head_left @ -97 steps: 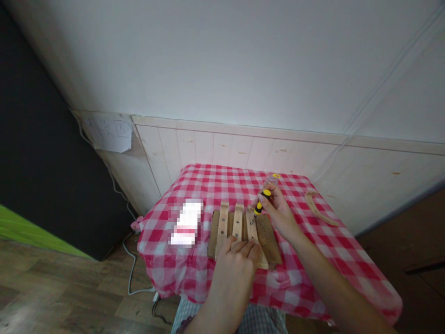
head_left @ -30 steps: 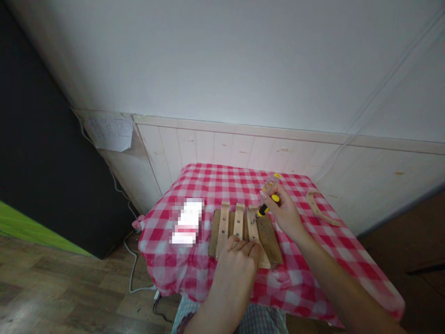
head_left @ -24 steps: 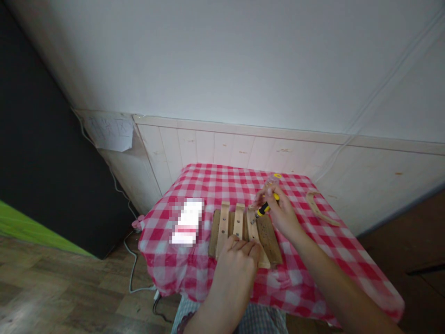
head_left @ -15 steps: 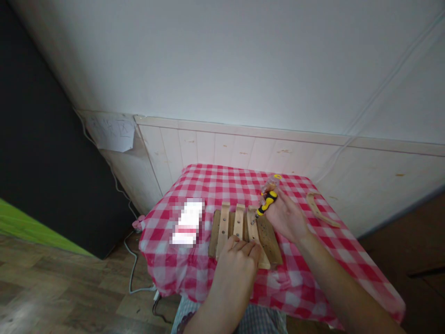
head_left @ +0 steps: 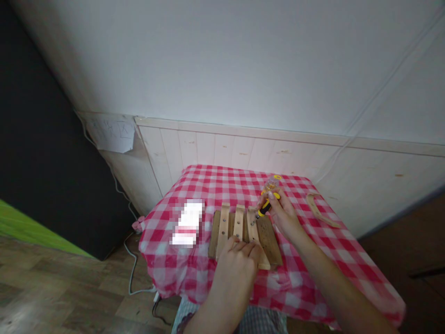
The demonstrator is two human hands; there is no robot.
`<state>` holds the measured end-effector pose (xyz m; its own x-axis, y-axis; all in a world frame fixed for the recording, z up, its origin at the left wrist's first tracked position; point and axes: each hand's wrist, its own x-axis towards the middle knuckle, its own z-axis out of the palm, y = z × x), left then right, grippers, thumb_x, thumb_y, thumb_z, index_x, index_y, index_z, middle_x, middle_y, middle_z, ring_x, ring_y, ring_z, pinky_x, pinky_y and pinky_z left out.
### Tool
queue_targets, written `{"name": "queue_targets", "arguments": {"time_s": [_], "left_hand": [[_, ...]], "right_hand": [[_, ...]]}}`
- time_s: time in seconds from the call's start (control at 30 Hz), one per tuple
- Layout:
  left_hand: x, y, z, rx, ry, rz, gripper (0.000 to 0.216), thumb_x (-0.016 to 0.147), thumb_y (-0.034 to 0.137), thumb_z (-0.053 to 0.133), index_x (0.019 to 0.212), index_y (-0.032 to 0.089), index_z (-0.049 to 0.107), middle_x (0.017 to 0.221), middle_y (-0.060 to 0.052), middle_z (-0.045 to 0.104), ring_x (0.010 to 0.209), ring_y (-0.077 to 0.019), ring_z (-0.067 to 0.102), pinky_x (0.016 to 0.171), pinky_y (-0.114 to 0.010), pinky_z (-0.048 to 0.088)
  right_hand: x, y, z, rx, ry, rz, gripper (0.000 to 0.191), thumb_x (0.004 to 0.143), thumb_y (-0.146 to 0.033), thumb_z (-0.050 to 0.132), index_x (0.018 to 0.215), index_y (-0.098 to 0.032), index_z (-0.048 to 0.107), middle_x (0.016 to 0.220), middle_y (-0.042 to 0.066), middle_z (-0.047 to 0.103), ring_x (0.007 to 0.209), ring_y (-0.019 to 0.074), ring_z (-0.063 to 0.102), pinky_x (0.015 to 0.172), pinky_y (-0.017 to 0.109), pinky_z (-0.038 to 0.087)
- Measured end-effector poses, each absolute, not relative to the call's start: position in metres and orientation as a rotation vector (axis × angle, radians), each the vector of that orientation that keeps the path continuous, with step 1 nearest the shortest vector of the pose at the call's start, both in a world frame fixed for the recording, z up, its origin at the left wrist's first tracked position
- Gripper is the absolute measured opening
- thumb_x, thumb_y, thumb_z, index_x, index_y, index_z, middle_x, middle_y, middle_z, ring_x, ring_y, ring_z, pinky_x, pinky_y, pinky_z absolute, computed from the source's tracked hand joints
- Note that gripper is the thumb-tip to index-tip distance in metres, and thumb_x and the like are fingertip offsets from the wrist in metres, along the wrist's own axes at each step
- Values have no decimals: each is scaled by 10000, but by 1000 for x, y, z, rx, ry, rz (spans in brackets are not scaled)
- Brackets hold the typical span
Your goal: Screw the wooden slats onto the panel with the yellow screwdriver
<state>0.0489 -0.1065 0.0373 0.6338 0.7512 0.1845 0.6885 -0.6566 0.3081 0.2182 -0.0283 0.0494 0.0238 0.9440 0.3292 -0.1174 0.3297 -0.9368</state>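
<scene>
My right hand grips a short black and yellow screwdriver, its fingers closed around the handle. The screwdriver slants down to the left, its tip at a screw on the right wooden strip. My left hand is closed over the lower part of the strips, fingers bent and pressing on the right one; its fingertips are partly hidden. Two more wooden strips, a left one and a middle one, have dark holes or screws. All three lie across a thicker wooden block dotted with small holes.
A clear container with a yellow rim stands behind my right hand. A curved wooden piece lies to the right, and a blurred-out white object to the left. The checked tablecloth reaches the wall.
My right hand's fingers have gone from spread beside the screwdriver to closed around its handle, which has tilted slightly. My left hand and the wooden pieces have stayed put.
</scene>
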Motion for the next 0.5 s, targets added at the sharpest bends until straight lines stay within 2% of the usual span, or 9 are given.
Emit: {"name": "queue_targets", "arguments": {"time_s": [0.1,0.17,0.3,0.5], "left_hand": [[49,-107,39,2650,1177,442,260,974,24,526,1147,134,687,1196,-55,741,1043,-191,696,987,-352,464],[49,-108,42,2644,1178,428,244,971,27,542,1138,127,689,1186,-58,743,1044,-194,696,991,-354,466],[49,-109,47,2646,1177,387,219,971,26,552,1119,113,689,1164,-68,747,1024,-195,698,982,-354,474],[49,-109,48,2630,1190,404,228,978,26,536,1114,133,686,1143,-48,750,1020,-182,696,984,-345,471]], "right_hand": [[211,-30,53,-788,-1182,1077,344,851,-584,683,833,-280,524,644,-59,481,570,144,462,569,284,429],[208,-34,57,-720,-1133,1178,319,866,-584,649,853,-277,563,666,-45,454,580,149,438,586,298,446],[210,-40,61,-670,-1086,1319,305,880,-570,584,869,-268,628,745,-3,487,660,182,485,673,352,506],[212,-36,56,-728,-1083,1317,343,825,-597,687,902,-267,639,781,6,559,737,197,557,755,374,539]]}}
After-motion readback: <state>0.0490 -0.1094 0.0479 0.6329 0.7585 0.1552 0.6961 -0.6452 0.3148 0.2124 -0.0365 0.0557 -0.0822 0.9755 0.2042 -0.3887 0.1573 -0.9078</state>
